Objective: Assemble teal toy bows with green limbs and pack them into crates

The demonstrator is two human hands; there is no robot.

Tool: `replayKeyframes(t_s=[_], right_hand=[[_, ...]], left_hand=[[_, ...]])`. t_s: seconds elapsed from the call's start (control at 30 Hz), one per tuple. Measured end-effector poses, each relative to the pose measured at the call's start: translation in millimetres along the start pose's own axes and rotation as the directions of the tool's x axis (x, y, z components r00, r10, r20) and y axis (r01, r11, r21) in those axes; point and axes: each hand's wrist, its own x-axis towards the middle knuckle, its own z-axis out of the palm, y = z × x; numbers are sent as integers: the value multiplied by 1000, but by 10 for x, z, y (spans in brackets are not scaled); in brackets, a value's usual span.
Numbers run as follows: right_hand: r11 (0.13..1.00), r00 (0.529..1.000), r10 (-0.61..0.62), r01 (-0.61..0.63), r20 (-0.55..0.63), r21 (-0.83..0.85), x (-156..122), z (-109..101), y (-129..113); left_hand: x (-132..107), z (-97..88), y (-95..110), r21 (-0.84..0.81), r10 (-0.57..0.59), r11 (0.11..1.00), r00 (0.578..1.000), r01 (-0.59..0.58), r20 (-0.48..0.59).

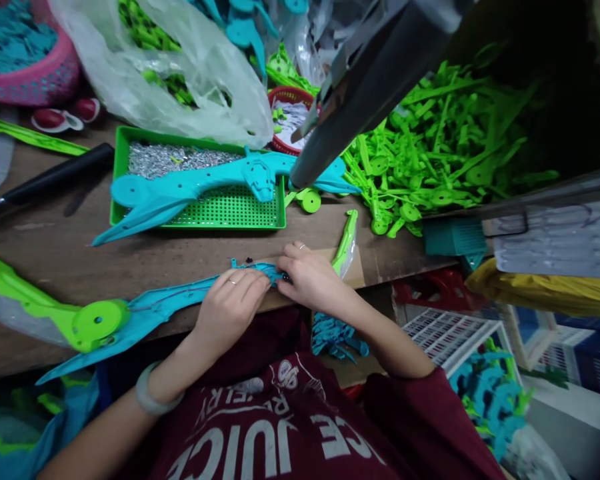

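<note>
A long blue plastic shell (180,299) lies along the table's front edge, its hollow inside facing up and a thin wire running along it. My left hand (233,300) is closed over its middle, fingers bent and pressed together on it. Just right of that, my right hand (313,277) is closed at the shell, thumb and fingertips pinched by small dark bits; what they hold is hidden. Green curved arms flank the shell: one with a round disc (99,321) at its left end, another (347,243) beyond my right hand. A tiny black piece (249,260) lies just behind the shell.
Behind my hands, another blue shell (205,180) rests across a green tray (275,223) of small metal pieces. A dark metal post (350,107) slants down beside it. Green parts (430,153) are heaped at right. A black-handled tool (60,175) lies at left.
</note>
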Motion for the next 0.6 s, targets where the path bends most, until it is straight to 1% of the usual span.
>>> replayKeyframes(t_s=[0.13,0.2,0.3,0.37,0.43,0.47,0.53,0.6], right_hand=[[999,998,48,-48,46,-1,73,-1,-98],[995,995,95,-96,28,37,80,30,-114],[968,982,184,-174,-42,181,27,102,-69],[932,972,220,-184,-85,314,-40,150,-5],[905,971,203,-137,-126,404,-110,184,63],[904,973,177,-100,-151,416,-141,195,94],[929,976,86,-6,-202,369,-189,204,145],[966,968,-19,82,-248,244,-219,208,182]], left_hand=[[-1,14,9,2,-33,999,999,33,-23],[0,11,13,-8,-56,998,998,56,-26],[11,3,18,-24,-91,996,996,90,-17],[34,-4,30,-26,-104,994,995,103,-7],[75,-10,48,-25,-117,993,993,117,4],[101,-10,57,-28,-135,990,991,135,15],[161,-6,68,-47,-181,982,982,184,52],[222,11,64,-79,-202,974,973,211,108]])
